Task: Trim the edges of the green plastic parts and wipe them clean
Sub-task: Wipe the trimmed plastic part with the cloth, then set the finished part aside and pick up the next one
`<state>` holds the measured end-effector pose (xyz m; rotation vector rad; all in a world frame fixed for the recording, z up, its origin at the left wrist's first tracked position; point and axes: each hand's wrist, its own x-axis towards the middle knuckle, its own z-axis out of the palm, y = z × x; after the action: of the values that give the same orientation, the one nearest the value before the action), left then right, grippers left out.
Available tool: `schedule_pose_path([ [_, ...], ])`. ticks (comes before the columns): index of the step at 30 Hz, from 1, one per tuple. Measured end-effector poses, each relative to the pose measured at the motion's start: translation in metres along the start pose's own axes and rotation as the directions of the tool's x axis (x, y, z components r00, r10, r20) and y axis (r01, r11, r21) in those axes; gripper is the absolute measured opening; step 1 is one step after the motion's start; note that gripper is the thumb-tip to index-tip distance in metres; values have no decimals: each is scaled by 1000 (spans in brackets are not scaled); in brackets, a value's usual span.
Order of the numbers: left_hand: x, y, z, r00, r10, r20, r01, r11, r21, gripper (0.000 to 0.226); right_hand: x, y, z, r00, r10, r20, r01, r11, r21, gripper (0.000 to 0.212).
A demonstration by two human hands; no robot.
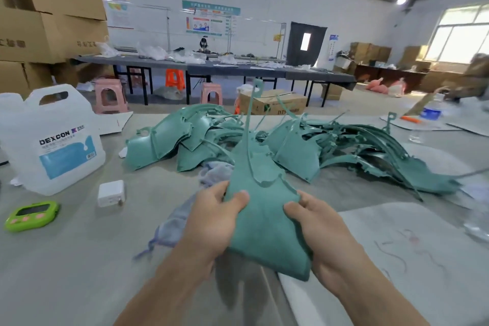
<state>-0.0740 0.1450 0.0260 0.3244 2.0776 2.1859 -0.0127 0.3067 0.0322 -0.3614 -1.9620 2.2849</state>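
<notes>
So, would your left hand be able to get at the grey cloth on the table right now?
Probably yes, but only after letting go: the left hand grips the green part, which the right hand also holds. The cloth lies just beside it, uncovered at that end.

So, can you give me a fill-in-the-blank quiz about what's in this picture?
1. The left hand and right hand both hold one ____ plastic part.
2. The white jug on the left bears the brand name ____.
3. Between the pink stools across the room stands one ____ stool.
Missing words: green; DEXCON; orange.
</notes>
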Motion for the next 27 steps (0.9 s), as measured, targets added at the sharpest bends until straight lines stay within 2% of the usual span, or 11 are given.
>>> schedule_pose_path([
  [2,-10,-2,30,999,1,49,-5,997,81,12,-19,7,-28,994,-13,-111,9,999,-35,31],
  [6,-40,-1,91,972,-68,226,44,993,111,27,-68,22,-85,951,15,-309,-10,1000,16,24],
  [9,-68,-11,145,897,-111,427,72,992,107,24,-117,36,-129,884,69,-462,-3,990,143,19],
  [11,-90,-21,181,804,-188,564,170,982,85,26,-157,49,-159,824,109,-556,18,976,218,20],
  [13,-115,-36,218,672,-282,685,298,950,98,34,-202,65,-185,749,177,-639,33,953,303,20],
  [16,-157,-71,270,488,-420,765,412,884,222,35,-264,100,-219,629,339,-700,11,896,444,20],
  [18,-184,-92,301,343,-492,800,554,794,251,25,-291,125,-246,542,431,-722,23,851,525,22],
  [20,-209,-101,330,201,-514,834,703,669,243,28,-306,143,-278,430,484,-762,101,813,574,27],
  [23,-231,-114,362,164,-585,794,718,623,310,59,-313,163,-320,341,551,-761,272,718,641,43],
  [25,-239,-120,371,181,-623,761,648,657,384,68,-312,183,-332,322,663,-675,205,647,734,58],
  [27,-241,-126,372,194,-644,740,615,667,419,61,-306,202,-327,330,720,-610,98,617,781,65],
])
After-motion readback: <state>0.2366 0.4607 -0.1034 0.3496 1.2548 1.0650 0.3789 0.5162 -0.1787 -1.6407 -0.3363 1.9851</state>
